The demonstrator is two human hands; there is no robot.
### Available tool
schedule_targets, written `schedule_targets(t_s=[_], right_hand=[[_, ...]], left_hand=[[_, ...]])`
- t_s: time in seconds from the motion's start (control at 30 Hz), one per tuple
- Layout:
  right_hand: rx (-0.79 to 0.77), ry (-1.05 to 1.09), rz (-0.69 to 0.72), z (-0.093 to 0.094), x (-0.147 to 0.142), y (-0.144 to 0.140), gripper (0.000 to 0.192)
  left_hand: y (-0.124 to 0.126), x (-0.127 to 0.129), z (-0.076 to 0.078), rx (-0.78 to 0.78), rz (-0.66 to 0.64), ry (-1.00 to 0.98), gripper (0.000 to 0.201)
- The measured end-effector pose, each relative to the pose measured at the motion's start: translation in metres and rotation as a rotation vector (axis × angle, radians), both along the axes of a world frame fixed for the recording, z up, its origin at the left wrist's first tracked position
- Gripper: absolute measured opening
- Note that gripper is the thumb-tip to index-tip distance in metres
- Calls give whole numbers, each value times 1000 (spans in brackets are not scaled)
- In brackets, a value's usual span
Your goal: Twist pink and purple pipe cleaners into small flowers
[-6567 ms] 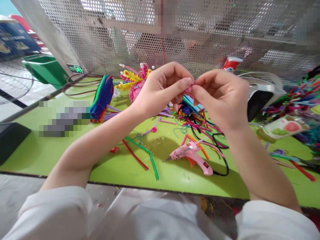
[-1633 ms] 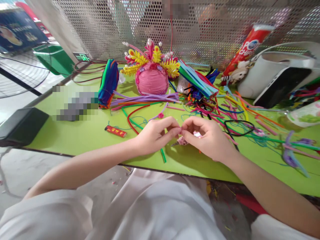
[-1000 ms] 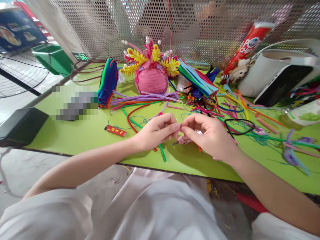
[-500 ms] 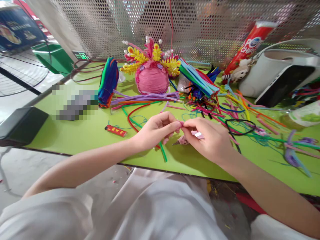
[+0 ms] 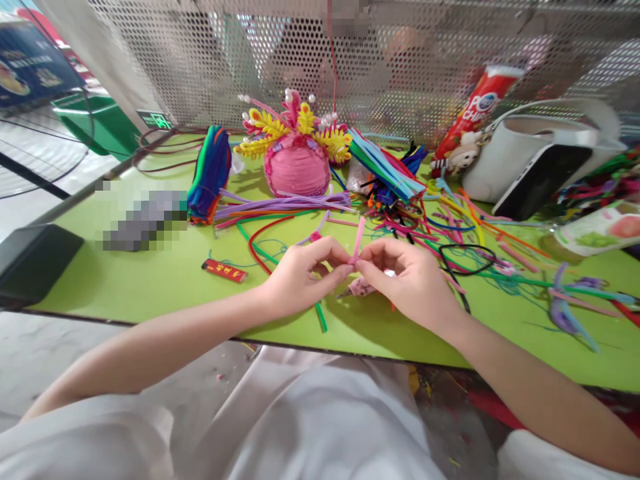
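A pink pipe cleaner (image 5: 359,237) is pinched between my two hands, its free end standing up above the fingertips. My left hand (image 5: 307,275) grips it from the left with thumb and forefinger. From the other side my right hand (image 5: 407,277) pinches the same spot, fingertips almost touching the left ones. Under the right hand lies a small pink patterned tool with a pointed metal tip (image 5: 361,287), partly hidden. A dark pink curled bit (image 5: 315,237) shows just behind the left hand. One green pipe cleaner (image 5: 321,317) pokes out below the left hand.
A pink wrapped headpiece (image 5: 297,173) with yellow sprigs stands at the back. Around it lie bundled blue pipe cleaners (image 5: 210,177) and purple ones (image 5: 285,203). A red lighter (image 5: 225,271) lies left; a phone (image 5: 543,180) leans on a white bag (image 5: 493,163) at right.
The pink pipe cleaner's end now stands upright above my fingertips, where before only a short bit showed between them. My hands have shifted slightly, and the whole view has moved a little.
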State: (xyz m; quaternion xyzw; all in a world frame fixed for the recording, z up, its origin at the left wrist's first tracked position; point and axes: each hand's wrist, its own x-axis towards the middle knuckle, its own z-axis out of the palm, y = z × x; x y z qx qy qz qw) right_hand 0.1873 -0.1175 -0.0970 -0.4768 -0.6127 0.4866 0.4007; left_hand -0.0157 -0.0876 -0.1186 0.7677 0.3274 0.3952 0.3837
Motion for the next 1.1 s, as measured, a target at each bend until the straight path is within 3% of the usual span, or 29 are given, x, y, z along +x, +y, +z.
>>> schedule_targets(t_s=[0.1,0.17,0.23,0.33,0.5,0.57,0.63,0.77,0.83,0.9,0.97,1.1], right_hand=[[-116,108,7,-1,-1,2,28],[-197,162,28,0,-2,3,26],[-304,209,63,1,-3,4,22],[-445,243,118,4,-3,6,26],[-520,253,173,5,-5,7,39],[-450,233,142,3,-5,4,39],[-176,72,62,-1,-5,0,30],[636,-498,-27,-11,-1,-6,11],[885,-663,-21,-14,2,-5,14],[988,-765,-15,-16,3,-4,15],[929,-780,1,-15,2,-4,16],[462,-517,66,-9,-2,-8,15]], left_hand=[[3,-6,-1,587,16,152,7],[5,-11,1,896,-7,242,9],[6,-13,5,1094,-5,341,9],[5,-14,8,1238,10,432,6],[6,-10,7,988,-29,290,8],[5,-8,6,916,-9,249,8],[2,-6,7,732,56,197,6],[-2,-3,12,125,102,108,6],[-3,-3,13,20,89,91,10],[-2,-4,14,50,61,93,8],[-2,-4,12,197,29,114,6],[0,-5,10,569,27,165,6]])
